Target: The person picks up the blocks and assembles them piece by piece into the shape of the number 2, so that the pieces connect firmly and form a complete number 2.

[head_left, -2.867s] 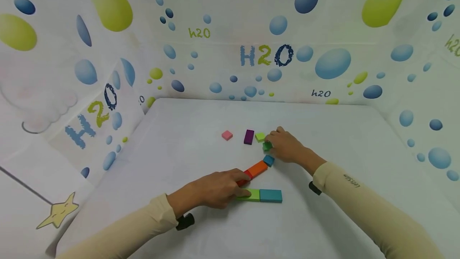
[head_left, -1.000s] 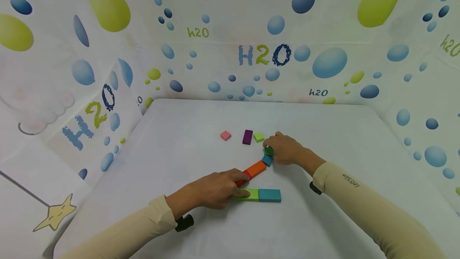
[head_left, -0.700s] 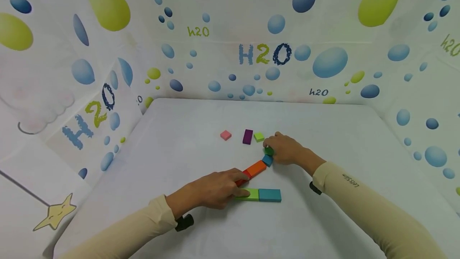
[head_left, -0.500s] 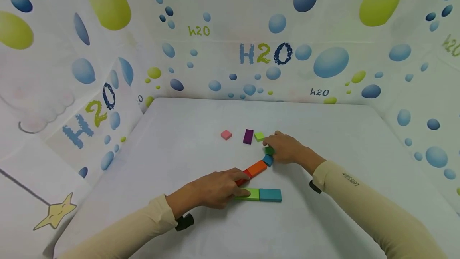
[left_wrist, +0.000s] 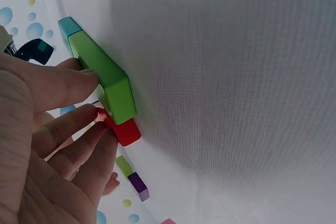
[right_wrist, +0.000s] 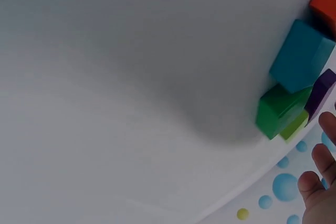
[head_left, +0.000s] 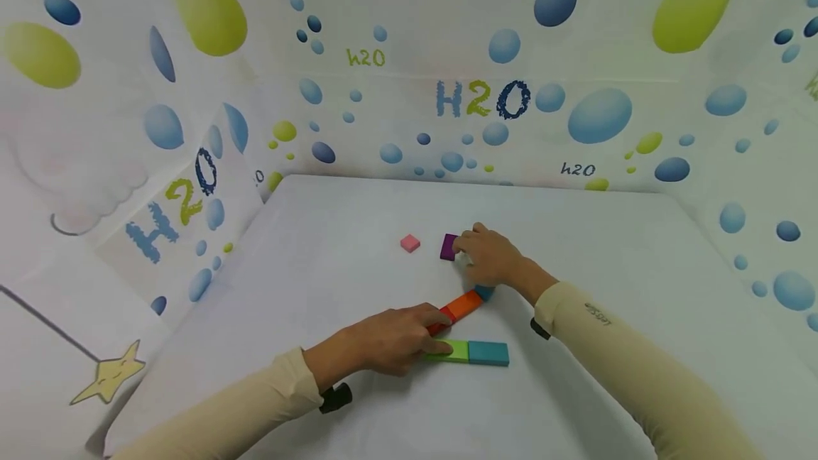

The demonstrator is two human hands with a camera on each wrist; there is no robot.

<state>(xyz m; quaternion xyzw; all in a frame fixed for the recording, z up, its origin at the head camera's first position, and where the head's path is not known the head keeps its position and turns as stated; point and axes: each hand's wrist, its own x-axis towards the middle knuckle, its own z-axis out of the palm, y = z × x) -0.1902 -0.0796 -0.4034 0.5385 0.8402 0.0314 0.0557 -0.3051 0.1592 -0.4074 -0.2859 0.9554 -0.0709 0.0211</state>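
My left hand (head_left: 393,339) lies over the near blocks. Its thumb touches a lime green block (left_wrist: 100,69), and its fingertips touch a red block (left_wrist: 126,131). A teal block (head_left: 488,353) continues the lime one; an orange block (head_left: 464,305) extends from the red, slanting toward a blue block (head_left: 483,292). Farther off, my right hand (head_left: 488,255) reaches beside a purple block (head_left: 449,247), fingers loosely bent. A small lime block (left_wrist: 124,166) touches the purple one; the head view hides it behind that hand. A green block (right_wrist: 279,111) meets the blue block.
A small pink block (head_left: 410,243) lies alone, left of the purple block. White cloth covers the table (head_left: 332,233). Bubble-printed sheets (head_left: 383,112) rise at the back and both sides.
My right hand has left the green block and moved left and slightly farther away, to the lime and purple blocks. Earlier, it drew the green block to the blue one. My left hand stays put.
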